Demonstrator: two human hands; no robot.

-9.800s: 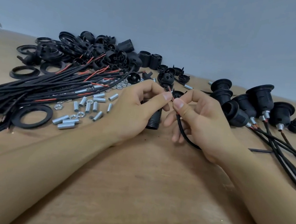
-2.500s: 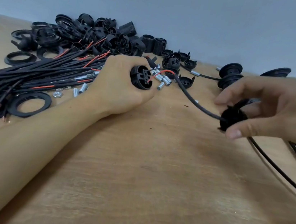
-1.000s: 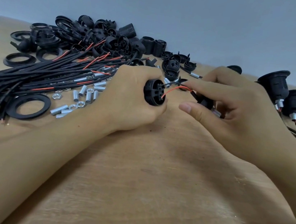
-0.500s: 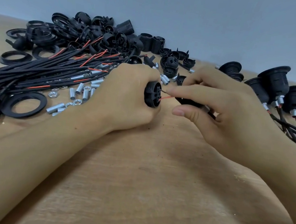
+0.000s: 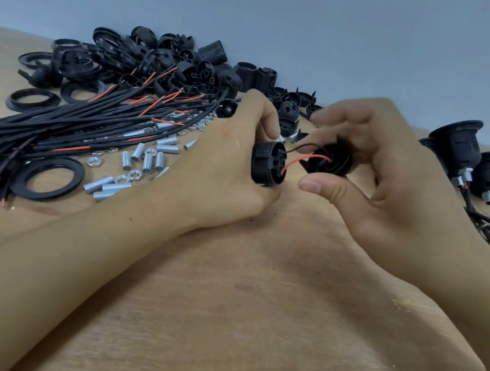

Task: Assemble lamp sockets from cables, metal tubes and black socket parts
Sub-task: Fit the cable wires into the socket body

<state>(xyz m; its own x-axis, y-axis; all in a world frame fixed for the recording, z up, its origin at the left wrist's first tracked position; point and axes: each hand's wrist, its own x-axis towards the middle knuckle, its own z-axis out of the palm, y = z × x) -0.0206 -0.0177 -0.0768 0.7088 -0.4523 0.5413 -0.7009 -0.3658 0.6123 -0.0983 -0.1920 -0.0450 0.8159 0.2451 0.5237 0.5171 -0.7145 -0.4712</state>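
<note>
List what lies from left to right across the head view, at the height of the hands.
Black cable bundle → flat black ring → metal tubes → left hand gripping the ribbed socket body → red wire → socket cap in the right hand → finished sockets.

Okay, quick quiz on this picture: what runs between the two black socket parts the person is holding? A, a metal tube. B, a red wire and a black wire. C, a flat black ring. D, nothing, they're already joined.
B: a red wire and a black wire arc across the gap between the ribbed socket body in the left hand and the socket cap in the right hand.
</note>
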